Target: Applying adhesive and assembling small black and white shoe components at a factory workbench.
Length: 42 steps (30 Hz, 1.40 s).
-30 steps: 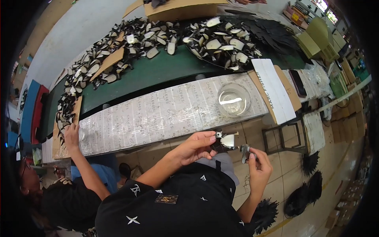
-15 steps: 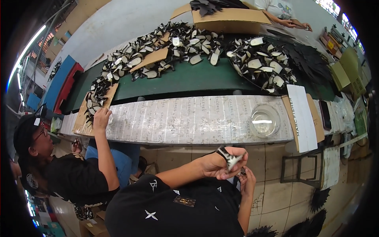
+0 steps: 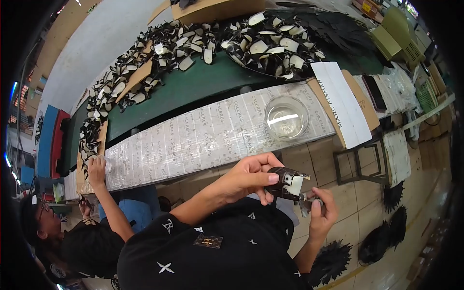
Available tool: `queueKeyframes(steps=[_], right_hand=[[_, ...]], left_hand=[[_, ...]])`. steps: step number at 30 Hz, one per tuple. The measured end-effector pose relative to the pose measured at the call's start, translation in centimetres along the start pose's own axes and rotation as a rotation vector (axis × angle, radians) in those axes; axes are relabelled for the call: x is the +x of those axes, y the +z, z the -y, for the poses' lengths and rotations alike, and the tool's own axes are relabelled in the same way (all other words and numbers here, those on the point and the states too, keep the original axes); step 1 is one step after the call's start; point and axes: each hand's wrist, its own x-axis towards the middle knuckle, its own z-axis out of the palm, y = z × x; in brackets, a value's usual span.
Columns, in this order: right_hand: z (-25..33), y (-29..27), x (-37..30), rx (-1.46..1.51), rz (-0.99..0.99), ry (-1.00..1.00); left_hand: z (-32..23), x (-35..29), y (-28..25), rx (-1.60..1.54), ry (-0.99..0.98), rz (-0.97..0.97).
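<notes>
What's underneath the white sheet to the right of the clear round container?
Brown cardboard shows past both long edges of the white sheet; whatever its middle covers cannot be seen.

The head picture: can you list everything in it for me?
heaped pieces: many, black and white, mostly on green surface
green surface: one, green, upper middle
ledge: one, pale grey, below it
bowl: one, clear, on ledge
cardboard box: one, brown, top
phone: one, dark, right
white sheet: one, white, right of bowl
floor bundles: about four, black, lower right
co-worker: one, black top, lower left
held piece: one, black and white, left fingers
small part: one, grey, right fingers
shirt: one, black, bottom
left fingers: one set, bare, middle
right fingers: one set, bare, farther right
</notes>
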Motion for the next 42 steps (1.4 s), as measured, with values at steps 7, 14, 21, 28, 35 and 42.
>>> queueKeyframes(steps=[7, 14, 21, 28, 35, 42], right_hand=[[3.0, -0.2, 0.3, -0.121, 0.080, -0.209], [3.1, 1.2, 1.4, -0.177, 0.181, -0.351], [2.5, 1.3, 2.3, -0.237, 0.186, -0.265], [3.0, 1.7, 3.2, -0.292, 0.218, -0.270], [2.8, 1.6, 3.9, -0.300, 0.188, -0.283], [2.1, 0.7, 3.4, -0.339, 0.128, -0.158]], left_hand=[[1.0, 0.4, -0.8, -0.248, -0.131, 0.015], [0.5, 0.5, -1.7, -0.253, -0.139, 0.039], [-0.6, 1.4, -2.8, -0.215, -0.164, 0.018], [-1.8, 3.0, -2.8, -0.235, -0.238, 0.003], [-4.5, 4.9, -3.0, -0.047, -0.181, 0.030], [-16.1, 13.1, -3.8, 0.570, 0.493, -0.093]])
